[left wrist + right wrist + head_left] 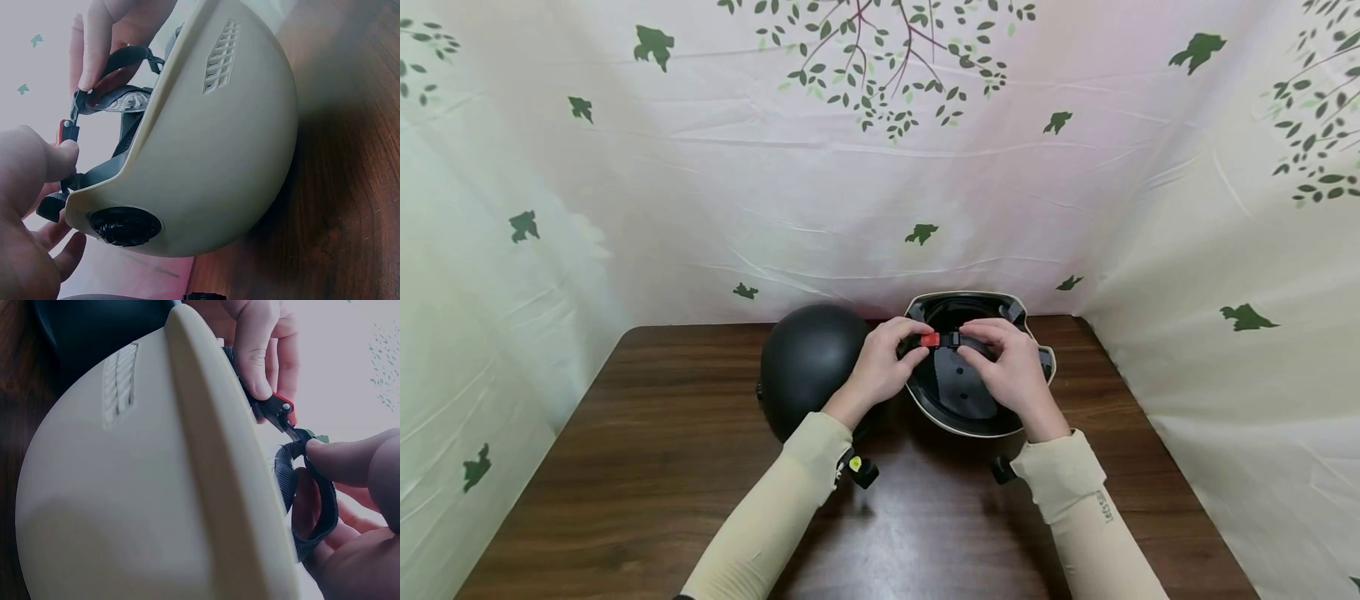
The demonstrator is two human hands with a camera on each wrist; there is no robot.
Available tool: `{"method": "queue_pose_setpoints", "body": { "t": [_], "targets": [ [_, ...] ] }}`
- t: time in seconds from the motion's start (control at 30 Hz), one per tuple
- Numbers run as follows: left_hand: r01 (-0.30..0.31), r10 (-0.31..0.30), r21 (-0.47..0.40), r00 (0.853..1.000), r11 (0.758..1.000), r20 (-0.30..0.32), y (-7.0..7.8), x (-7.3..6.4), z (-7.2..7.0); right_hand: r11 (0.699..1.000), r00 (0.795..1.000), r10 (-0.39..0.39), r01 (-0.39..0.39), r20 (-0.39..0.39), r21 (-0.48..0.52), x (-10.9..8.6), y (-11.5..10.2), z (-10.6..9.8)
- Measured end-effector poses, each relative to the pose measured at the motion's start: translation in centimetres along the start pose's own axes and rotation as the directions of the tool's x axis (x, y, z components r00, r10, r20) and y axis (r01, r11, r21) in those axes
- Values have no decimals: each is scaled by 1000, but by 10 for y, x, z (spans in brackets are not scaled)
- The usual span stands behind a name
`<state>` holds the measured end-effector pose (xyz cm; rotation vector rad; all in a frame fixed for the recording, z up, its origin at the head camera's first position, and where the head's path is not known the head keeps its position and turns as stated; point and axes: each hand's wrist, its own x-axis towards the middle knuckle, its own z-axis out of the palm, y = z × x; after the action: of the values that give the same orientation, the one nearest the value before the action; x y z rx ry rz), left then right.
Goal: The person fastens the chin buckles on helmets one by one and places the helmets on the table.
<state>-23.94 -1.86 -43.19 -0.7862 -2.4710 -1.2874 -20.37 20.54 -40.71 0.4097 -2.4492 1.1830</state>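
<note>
A beige helmet [958, 396] lies upside down, its black lining facing up. Above its opening, my left hand [883, 358] pinches the red and black buckle [930, 340] of the chin strap between thumb and fingers. My right hand [1011, 367] grips the black strap end [303, 447] at the other half of the buckle. The two halves meet end to end between my fingertips, the black tab right at the red piece. Looped webbing hangs under my right fingers in the right wrist view. A round black knob [125, 226] shows on the shell in the left wrist view.
A matte black helmet [816, 362], dome up, stands just left of the beige one, partly behind my left forearm. Both rest near the back edge of the dark wooden table [647, 450]. A patterned white curtain [820, 217] hangs close behind and along both sides.
</note>
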Motion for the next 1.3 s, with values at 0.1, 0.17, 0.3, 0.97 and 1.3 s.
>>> {"method": "queue_pose_setpoints", "body": {
  "t": [0.1, 0.17, 0.3, 0.97, 1.3],
  "targets": [
    [0, 0, 4, 1000, 1000, 1, 0, 0, 0, 1000, 1000, -6, 6, 9, -16, 0, 0, 0],
    [0, 0, 2, 1000, 1000, 1, 1, 0, 0, 1000, 1000, -8, 8, 12, -14, 0, 1, 0],
    [-27, 27, 1, 999, 1000, -20, -7, 2, 4, 1000, 1000, -3, 3, 14, -11, 0, 1, 2],
    [-36, 41, 69, 997, 997, -70, 5, -2, 4, 999, 999, -45, 45, -13, -17, -4, -1, 7],
    [-31, 35, 88, 998, 996, -53, 6, -1, 4, 999, 999, -46, 46, 0, -29, -2, 1, 8]
  ]
}}
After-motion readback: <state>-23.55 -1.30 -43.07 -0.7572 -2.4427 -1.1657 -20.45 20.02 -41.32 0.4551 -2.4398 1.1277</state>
